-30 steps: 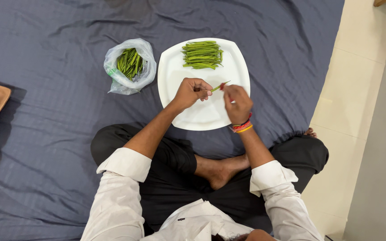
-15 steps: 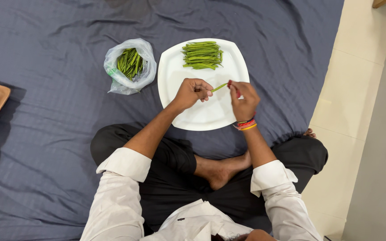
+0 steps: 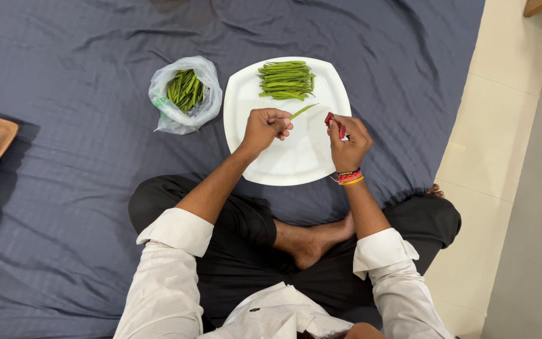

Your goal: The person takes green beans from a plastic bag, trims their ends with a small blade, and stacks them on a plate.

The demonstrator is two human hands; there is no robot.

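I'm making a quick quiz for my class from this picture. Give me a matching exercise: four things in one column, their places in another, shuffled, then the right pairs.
Things:
1. single green bean
2. pile of green beans
3. small red tool
4. clear plastic bag

Places:
A. in the right hand
B. on the dark sheet, left of the white plate
C. in the left hand
D. on the plate's far part

Pairs: 1-C, 2-D, 3-A, 4-B

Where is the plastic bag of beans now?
In the head view, the bag lies on the dark sheet, just left of the white plate, ahead of the left hand.
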